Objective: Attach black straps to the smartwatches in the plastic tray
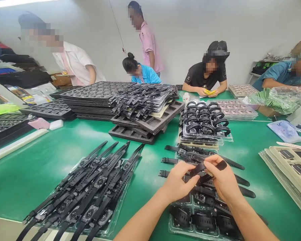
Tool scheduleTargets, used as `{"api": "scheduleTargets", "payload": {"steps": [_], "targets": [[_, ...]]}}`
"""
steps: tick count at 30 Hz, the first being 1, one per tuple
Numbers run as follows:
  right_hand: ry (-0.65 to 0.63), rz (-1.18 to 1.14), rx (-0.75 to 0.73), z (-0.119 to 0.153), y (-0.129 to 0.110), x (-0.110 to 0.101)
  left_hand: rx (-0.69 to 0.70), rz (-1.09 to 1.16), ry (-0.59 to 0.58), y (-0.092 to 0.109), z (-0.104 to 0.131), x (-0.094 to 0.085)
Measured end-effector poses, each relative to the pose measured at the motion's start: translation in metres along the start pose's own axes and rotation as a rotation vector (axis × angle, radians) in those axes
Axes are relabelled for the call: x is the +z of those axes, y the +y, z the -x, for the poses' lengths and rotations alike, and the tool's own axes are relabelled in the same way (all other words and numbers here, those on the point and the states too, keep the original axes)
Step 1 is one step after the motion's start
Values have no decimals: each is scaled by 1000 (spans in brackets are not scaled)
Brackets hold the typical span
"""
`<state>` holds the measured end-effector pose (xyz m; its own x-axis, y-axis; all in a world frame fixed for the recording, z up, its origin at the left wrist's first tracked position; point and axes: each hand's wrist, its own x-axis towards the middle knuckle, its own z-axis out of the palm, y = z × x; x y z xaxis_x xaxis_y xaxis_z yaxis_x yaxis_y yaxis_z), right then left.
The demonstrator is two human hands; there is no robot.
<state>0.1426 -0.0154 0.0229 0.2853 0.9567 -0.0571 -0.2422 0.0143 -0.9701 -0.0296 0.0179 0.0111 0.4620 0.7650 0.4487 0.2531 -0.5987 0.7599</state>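
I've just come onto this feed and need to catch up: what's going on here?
The person's left hand and right hand hold a black watch strap between them, above a clear tray. Curled watches sit in its near compartments; outstretched watches lie farther back. To the left, another batch lies with straps extended. Across the green table, a co-worker in black handles something yellow.

A watch workshop
Workers [205,75] gather beyond a green bench [150,170], foam trays [90,108] stacked at eleven o'clock, watches [100,181] spread at seven.
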Motion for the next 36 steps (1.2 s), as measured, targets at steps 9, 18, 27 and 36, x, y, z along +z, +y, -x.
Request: {"api": "scheduleTargets", "payload": {"steps": [9,18,27,36], "targets": [[-287,62,-107,13,-4,3,-412,705,117,2,-2,5],[-296,6,28,12,0,1,-447,984,139,5,-4,4],[-294,-17,58,9,3,4,-427,967,126,6,2,14],[-280,11,26,12,3,9,-459,844,250,-3,2,16]]}}
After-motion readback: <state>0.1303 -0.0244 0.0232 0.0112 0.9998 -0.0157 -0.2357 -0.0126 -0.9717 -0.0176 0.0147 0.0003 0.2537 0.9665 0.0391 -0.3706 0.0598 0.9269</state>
